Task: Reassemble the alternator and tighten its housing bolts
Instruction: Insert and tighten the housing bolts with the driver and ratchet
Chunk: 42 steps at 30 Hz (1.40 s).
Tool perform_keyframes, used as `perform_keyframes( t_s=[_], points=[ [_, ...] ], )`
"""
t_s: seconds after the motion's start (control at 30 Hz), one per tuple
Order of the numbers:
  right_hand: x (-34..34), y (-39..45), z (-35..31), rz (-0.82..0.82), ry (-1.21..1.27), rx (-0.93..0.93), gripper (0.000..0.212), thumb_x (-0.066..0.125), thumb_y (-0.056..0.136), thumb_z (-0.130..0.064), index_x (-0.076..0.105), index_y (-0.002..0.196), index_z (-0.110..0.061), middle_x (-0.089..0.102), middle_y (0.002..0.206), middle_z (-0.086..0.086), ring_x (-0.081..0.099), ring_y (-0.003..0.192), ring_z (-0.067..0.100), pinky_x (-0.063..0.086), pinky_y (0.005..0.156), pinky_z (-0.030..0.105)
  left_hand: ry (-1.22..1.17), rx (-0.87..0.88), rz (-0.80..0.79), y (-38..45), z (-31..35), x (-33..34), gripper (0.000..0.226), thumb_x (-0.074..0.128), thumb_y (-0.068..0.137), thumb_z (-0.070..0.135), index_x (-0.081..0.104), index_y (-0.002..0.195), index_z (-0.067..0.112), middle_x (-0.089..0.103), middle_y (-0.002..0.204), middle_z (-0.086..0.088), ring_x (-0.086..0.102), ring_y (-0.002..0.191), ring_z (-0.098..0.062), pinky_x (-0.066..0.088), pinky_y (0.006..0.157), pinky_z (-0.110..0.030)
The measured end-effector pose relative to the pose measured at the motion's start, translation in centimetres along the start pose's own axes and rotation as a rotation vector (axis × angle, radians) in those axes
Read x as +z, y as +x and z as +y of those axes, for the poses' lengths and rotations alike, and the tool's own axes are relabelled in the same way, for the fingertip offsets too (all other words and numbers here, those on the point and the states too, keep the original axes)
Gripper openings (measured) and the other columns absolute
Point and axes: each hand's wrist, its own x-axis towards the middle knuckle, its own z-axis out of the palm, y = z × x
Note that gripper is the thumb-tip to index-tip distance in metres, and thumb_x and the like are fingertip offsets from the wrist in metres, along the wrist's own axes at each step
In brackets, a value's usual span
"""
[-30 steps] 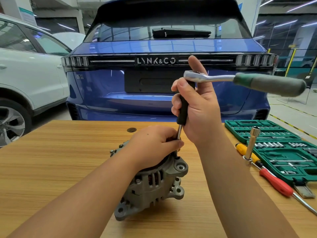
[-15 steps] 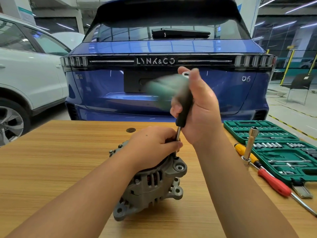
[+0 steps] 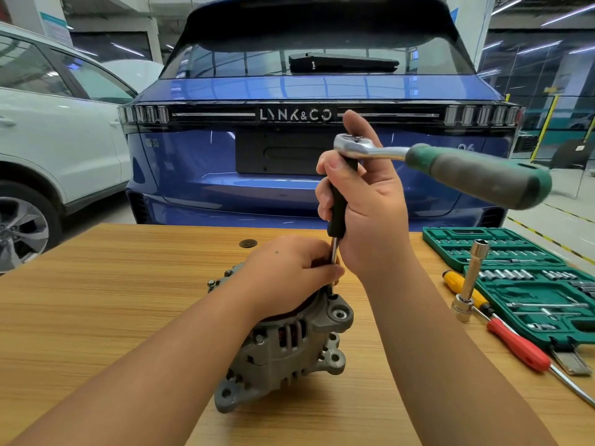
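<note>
On the bench [image 3: 96,317], left hand [image 3: 289,272] grips the alternator [image 3: 289,346]; right hand [image 3: 363,201] clasps the ratchet [image 3: 418,159] extension. Keep it plumb on the bolt.

**Workshop bay: surroundings**

1 wooden table [image 3: 96,310], light grain, with a small dark round insert [image 3: 248,243] near its far edge. Behind it, 1 blue SUV [image 3: 315,91], rear facing the camera, lettered "LYNK&CO". At left, 1 white car [image 3: 54,136], partly in frame. Grey floor [image 3: 576,201] with a yellow-and-black striped line [image 3: 553,241]. Long ceiling strip lights [image 3: 566,14]. Glass partitions and yellow posts [image 3: 547,123] at right.
</note>
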Motion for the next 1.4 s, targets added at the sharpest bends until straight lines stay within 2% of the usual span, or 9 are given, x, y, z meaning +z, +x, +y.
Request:
perform_keyframes(
  t_s=[0.2, 0.33, 0.6, 0.7, 0.8, 1.03, 1.2, 1.3, 1.4],
  points=[
    [-1.2, 0.2, -0.4, -0.163, 0.288, 0.152, 0.047, 0.037, 0.091, -0.032, 0.053, 0.132, -0.018, 0.061, 0.090, 0.010, 0.044, 0.063, 0.022, 0.034, 0.057, 0.031, -0.002, 0.008, -0.002, 0.1, -0.1, -0.1, 0.021, 0.055, 0.101, 0.044, 0.071, 0.104, 0.032, 0.072, 0.098, 0.013, 0.064, 0.095, -0.007, 0.054, 0.089, -0.045],
    [-1.2, 0.4, -0.4, -0.156, 0.278, 0.205, 0.058, 0.051, 0.086, -0.056, 0.053, 0.127, -0.015, 0.061, 0.088, 0.004, 0.049, 0.062, 0.016, 0.038, 0.056, 0.025, -0.006, 0.009, 0.002, 0.1, -0.3, 0.0, 0.019, 0.055, 0.101, 0.045, 0.070, 0.103, 0.034, 0.072, 0.097, 0.014, 0.064, 0.095, -0.006, 0.054, 0.088, -0.045],
    [-0.7, 0.6, -0.6, 0.207, -0.073, 0.131, 0.024, 0.070, 0.093, -0.028, 0.069, 0.069, -0.027, 0.049, 0.064, -0.004, 0.039, 0.049, 0.011, 0.035, 0.047, 0.023, 0.019, 0.013, 0.001, 0.2, -0.2, 0.1, 0.020, 0.056, 0.099, 0.051, 0.069, 0.108, 0.039, 0.069, 0.093, 0.017, 0.061, 0.089, 0.000, 0.056, 0.084, -0.040],
    [-1.1, 0.6, -1.0, 0.048, 0.097, 0.231, 0.007, 0.064, 0.094, -0.020, 0.069, 0.099, -0.022, 0.054, 0.073, -0.003, 0.044, 0.055, 0.010, 0.036, 0.055, 0.024, -0.006, 0.011, 0.005, 0.2, -0.2, -0.1, 0.016, 0.058, 0.099, 0.049, 0.070, 0.102, 0.038, 0.069, 0.093, 0.015, 0.062, 0.089, -0.002, 0.055, 0.084, -0.041],
    [-1.3, 0.5, -0.4, -0.022, 0.170, 0.190, 0.032, 0.057, 0.096, -0.009, 0.061, 0.123, -0.026, 0.056, 0.081, 0.000, 0.046, 0.059, 0.011, 0.035, 0.058, 0.025, -0.008, 0.003, 0.002, 0.2, -0.2, -0.1, 0.017, 0.057, 0.099, 0.047, 0.070, 0.102, 0.036, 0.071, 0.094, 0.015, 0.062, 0.090, -0.002, 0.055, 0.086, -0.040],
    [-0.7, 0.1, 0.4, -0.040, 0.066, 0.028, 0.042, 0.054, 0.094, -0.008, 0.057, 0.129, -0.033, 0.055, 0.084, 0.005, 0.045, 0.059, 0.014, 0.041, 0.057, 0.025, -0.009, -0.001, 0.001, 0.1, -0.2, -0.1, 0.019, 0.056, 0.100, 0.046, 0.071, 0.104, 0.034, 0.071, 0.095, 0.013, 0.064, 0.091, -0.005, 0.055, 0.086, -0.042],
    [-1.3, 0.2, -0.2, -0.225, 0.314, 0.159, 0.043, 0.034, 0.095, -0.036, 0.057, 0.128, -0.022, 0.058, 0.087, 0.012, 0.042, 0.062, 0.023, 0.031, 0.060, 0.034, -0.049, 0.000, 0.003, 0.1, -0.4, -0.1, 0.016, 0.059, 0.098, 0.046, 0.070, 0.099, 0.035, 0.071, 0.094, 0.014, 0.065, 0.091, -0.006, 0.055, 0.087, -0.044],
    [-1.4, 0.3, -0.4, -0.225, 0.298, 0.193, 0.055, 0.043, 0.090, -0.058, 0.056, 0.127, -0.019, 0.058, 0.086, 0.008, 0.045, 0.061, 0.018, 0.033, 0.060, 0.030, -0.057, -0.002, -0.003, 0.1, -0.4, -0.1, 0.015, 0.059, 0.098, 0.047, 0.070, 0.098, 0.036, 0.072, 0.094, 0.014, 0.065, 0.091, -0.005, 0.055, 0.087, -0.043],
    [-0.8, 0.3, -0.5, -0.054, 0.232, 0.197, 0.042, 0.060, 0.088, -0.050, 0.056, 0.113, -0.016, 0.055, 0.077, 0.002, 0.044, 0.056, 0.014, 0.035, 0.053, 0.025, -0.038, -0.001, -0.001, 0.2, -0.4, 0.0, 0.017, 0.058, 0.098, 0.049, 0.069, 0.100, 0.037, 0.070, 0.094, 0.015, 0.063, 0.090, -0.003, 0.056, 0.086, -0.042]
  ],
)
